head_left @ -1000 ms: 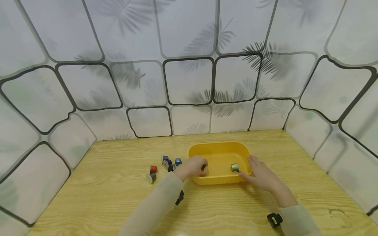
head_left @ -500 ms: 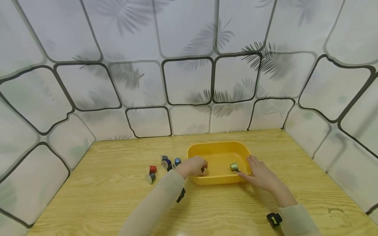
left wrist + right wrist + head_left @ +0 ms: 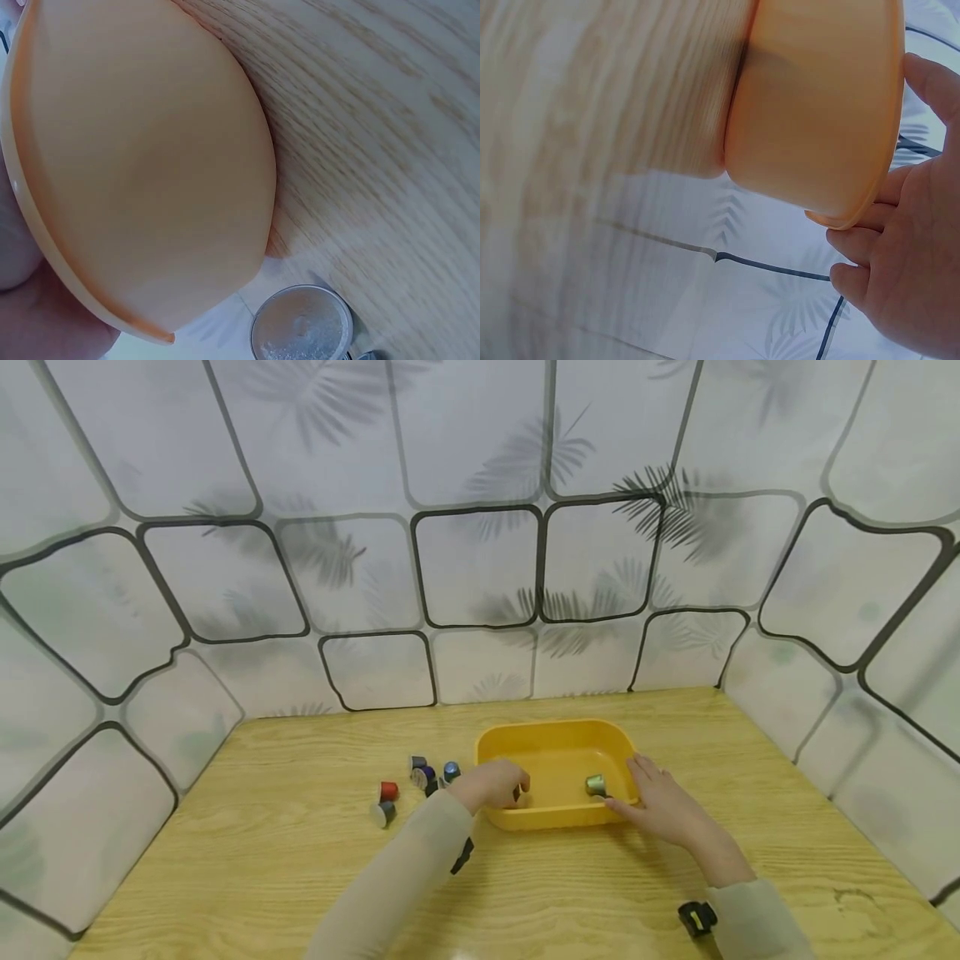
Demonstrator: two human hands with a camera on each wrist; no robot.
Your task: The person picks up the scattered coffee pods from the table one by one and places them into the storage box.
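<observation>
My left hand [image 3: 495, 783] reaches over the left end of the yellow tray [image 3: 555, 817], fingers curled down inside it. A dark coffee capsule [image 3: 516, 793] shows between the fingertips, mostly hidden by the hand. In the left wrist view, the tray's outer wall [image 3: 165, 165] covers most of the fingers. My right hand [image 3: 663, 802] rests on the tray's right front corner, fingers extended along the right rim and thumb at the front rim. The right wrist view has the thumb [image 3: 934, 86] touching the rim. A pale green capsule [image 3: 596, 785] lies in the tray near the right thumb.
Left of the tray, several capsules lie on the wooden table [image 3: 285, 843], among them a red capsule [image 3: 387, 791], a grey one with a pale lid [image 3: 385, 812] and a blue capsule [image 3: 452, 771]. A patterned curtain [image 3: 480, 568] encloses the back and sides.
A pale round face beside the left fingers one second ago is out of sight now; a dark side shows instead. The left hand has shifted very slightly; right hand and tray stay put.
</observation>
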